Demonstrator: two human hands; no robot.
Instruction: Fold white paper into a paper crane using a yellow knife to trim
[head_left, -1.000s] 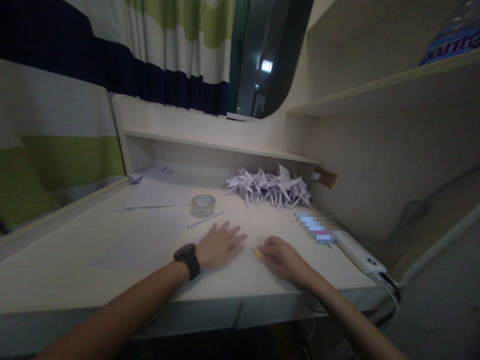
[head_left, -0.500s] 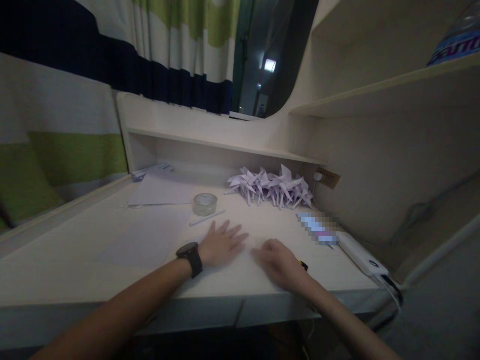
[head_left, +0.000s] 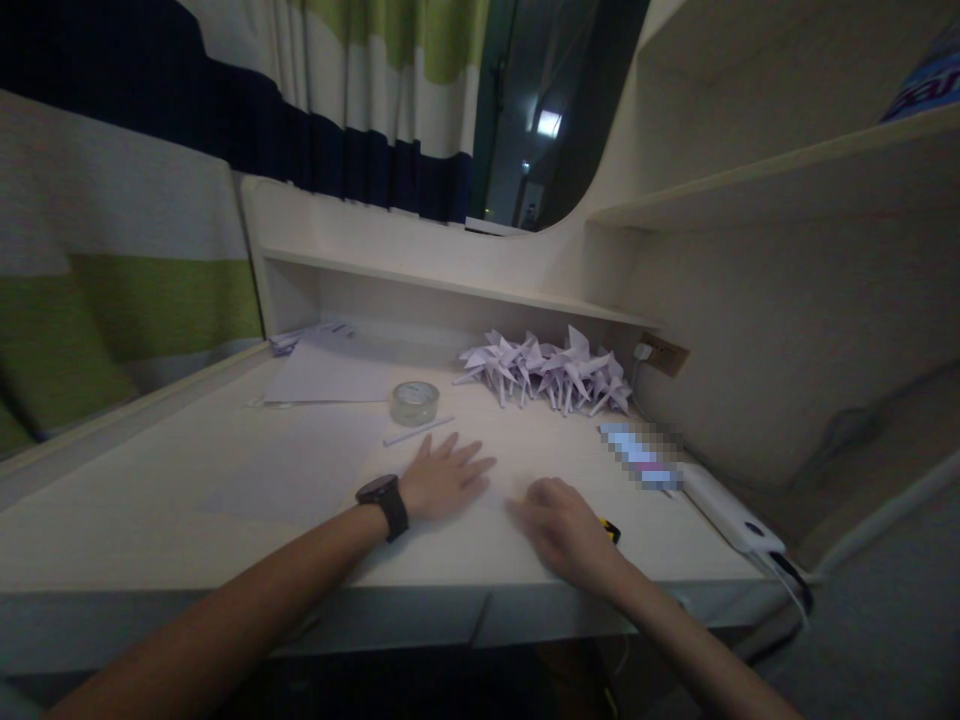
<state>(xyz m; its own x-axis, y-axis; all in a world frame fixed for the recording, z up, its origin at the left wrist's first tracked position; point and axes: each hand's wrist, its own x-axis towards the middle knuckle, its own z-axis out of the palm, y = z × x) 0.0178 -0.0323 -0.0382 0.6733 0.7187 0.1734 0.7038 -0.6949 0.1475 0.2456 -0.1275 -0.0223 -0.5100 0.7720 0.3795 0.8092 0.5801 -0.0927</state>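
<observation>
My left hand (head_left: 450,480), a black watch (head_left: 384,500) on its wrist, lies flat on the white desk (head_left: 465,555) with its fingers spread. To its right my right hand (head_left: 559,525) is closed, fingers curled and thumb side toward the left hand. What those fingers pinch, if anything, is too pale and blurred to make out against the desk. Just beyond the left fingers lies a thin white paper stick (head_left: 418,431). A roll of clear tape (head_left: 414,404) rests behind that stick. Partly hidden by my right wrist is a small yellow and black object (head_left: 611,530).
White paper pinwheels (head_left: 547,370) are heaped at the back under the shelf. Paper sheets (head_left: 330,375) lie at the left, with another sheet (head_left: 300,475) nearer. At the right are a blurred-out phone (head_left: 637,458) and a white power strip (head_left: 731,510) with cables.
The camera view has shifted slightly. Both hands keep nearly the same places on the desk, the left flat and the right closed.
</observation>
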